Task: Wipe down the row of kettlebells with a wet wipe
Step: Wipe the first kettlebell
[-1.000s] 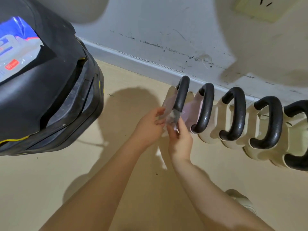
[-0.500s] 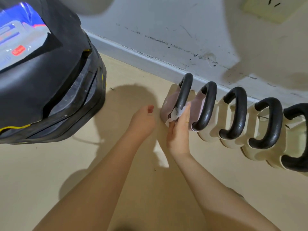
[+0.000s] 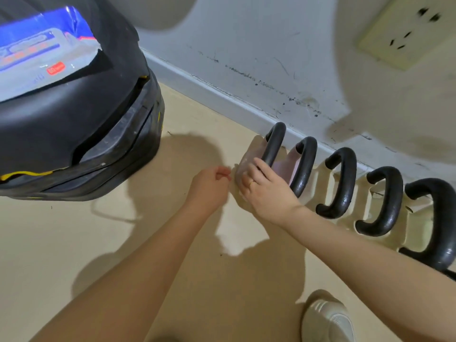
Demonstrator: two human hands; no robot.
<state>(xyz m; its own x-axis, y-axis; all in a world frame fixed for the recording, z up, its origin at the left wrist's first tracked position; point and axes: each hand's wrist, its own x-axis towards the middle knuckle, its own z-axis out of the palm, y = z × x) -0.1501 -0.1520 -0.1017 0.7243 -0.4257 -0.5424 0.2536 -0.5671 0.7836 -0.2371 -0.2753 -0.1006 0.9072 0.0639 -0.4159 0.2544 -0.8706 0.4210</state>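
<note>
Several kettlebells with black handles stand in a row along the wall. The leftmost kettlebell (image 3: 246, 154) has a pinkish body, as does the second kettlebell (image 3: 304, 166); the ones further right (image 3: 340, 183) are cream. My right hand (image 3: 266, 191) lies over the side of the leftmost body, just below its handle, with the fingers pressed flat against it. A sliver of white wipe (image 3: 243, 199) shows under the palm; the remainder is hidden. My left hand (image 3: 209, 186) hovers just left of that kettlebell, fingers loosely curled, holding nothing.
A large black padded piece of equipment (image 3: 74, 124) fills the upper left, with a blue-and-white pack of wipes (image 3: 42, 53) on top. A wall socket (image 3: 404, 30) is at top right. A white shoe (image 3: 328, 319) stands on the beige floor near the bottom.
My right hand has moved from the first handle down onto the kettlebell's body, covering the wipe. My left hand has let go and drawn back to the left.
</note>
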